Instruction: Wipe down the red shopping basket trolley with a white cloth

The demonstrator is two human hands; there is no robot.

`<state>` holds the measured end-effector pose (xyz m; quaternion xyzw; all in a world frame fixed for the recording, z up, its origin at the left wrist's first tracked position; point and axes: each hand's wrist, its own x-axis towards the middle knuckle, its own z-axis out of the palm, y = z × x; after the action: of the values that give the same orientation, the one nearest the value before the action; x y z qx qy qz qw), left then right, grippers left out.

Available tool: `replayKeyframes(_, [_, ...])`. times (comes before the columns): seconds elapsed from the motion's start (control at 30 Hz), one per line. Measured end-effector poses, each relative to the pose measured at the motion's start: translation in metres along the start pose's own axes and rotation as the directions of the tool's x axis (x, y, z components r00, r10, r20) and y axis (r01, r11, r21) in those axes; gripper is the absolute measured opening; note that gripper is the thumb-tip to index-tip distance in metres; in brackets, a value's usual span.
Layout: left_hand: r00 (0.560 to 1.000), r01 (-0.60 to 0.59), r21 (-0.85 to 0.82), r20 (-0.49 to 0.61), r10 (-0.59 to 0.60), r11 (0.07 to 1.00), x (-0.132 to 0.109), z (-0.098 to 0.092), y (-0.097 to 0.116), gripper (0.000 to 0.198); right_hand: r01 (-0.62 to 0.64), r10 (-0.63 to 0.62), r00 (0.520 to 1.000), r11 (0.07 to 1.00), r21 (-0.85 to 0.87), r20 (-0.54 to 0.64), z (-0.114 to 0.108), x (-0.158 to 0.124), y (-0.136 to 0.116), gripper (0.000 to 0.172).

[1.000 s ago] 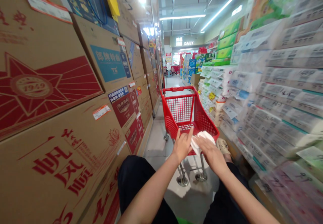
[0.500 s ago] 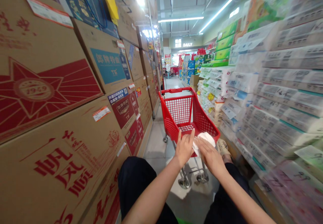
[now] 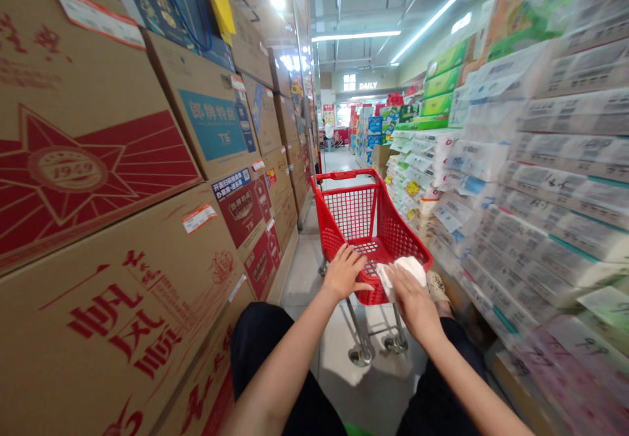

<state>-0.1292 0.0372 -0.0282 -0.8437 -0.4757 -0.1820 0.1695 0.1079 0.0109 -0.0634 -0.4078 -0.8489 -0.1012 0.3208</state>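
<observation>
A red plastic shopping cart (image 3: 346,210) on metal legs with casters stands before my knees, its near end toward me. My left hand (image 3: 346,271) is at the cart's near left rim, fingers spread and thumb pointing right; it holds nothing. Against the near right rim, my right hand (image 3: 410,295) grips a crumpled white cloth (image 3: 413,267), which bulges out above and to the left of the fingers. The palm side of the right hand is hidden. Inside the basket, the slatted floor shows.
Stacked cardboard cartons (image 3: 196,278) wall the left side. On the right rise piles of plastic-wrapped tissue packs (image 3: 555,180). My foot in a beige clog (image 3: 436,285) rests right of the cart. A tiled aisle (image 3: 337,158) runs ahead, with a distant person in it.
My left hand has moved left, away from the cloth and right hand, and its fingers have spread at the cart rim. The right hand has shifted slightly right with the cloth.
</observation>
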Motion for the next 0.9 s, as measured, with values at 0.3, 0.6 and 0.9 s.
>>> replayKeyframes(0.3, [0.998, 0.057, -0.028, -0.020, -0.057, 0.998, 0.007, 0.005, 0.026, 0.078, 0.091, -0.091, 0.996, 0.996, 0.009, -0.003, -0.007, 0.003, -0.017, 0.057])
replayKeyframes(0.6, [0.991, -0.136, -0.100, -0.007, 0.136, 0.986, 0.010, -0.006, 0.022, 0.064, -0.043, 0.044, 0.999, 0.999, 0.018, -0.033, -0.022, -0.019, 0.040, 0.046])
replayKeyframes(0.9, [0.998, -0.005, -0.075, -0.063, 0.000, 0.997, 0.013, -0.004, 0.048, 0.088, -0.139, 0.132, 0.988, 0.987, -0.085, -0.085, -0.004, 0.009, 0.008, 0.042])
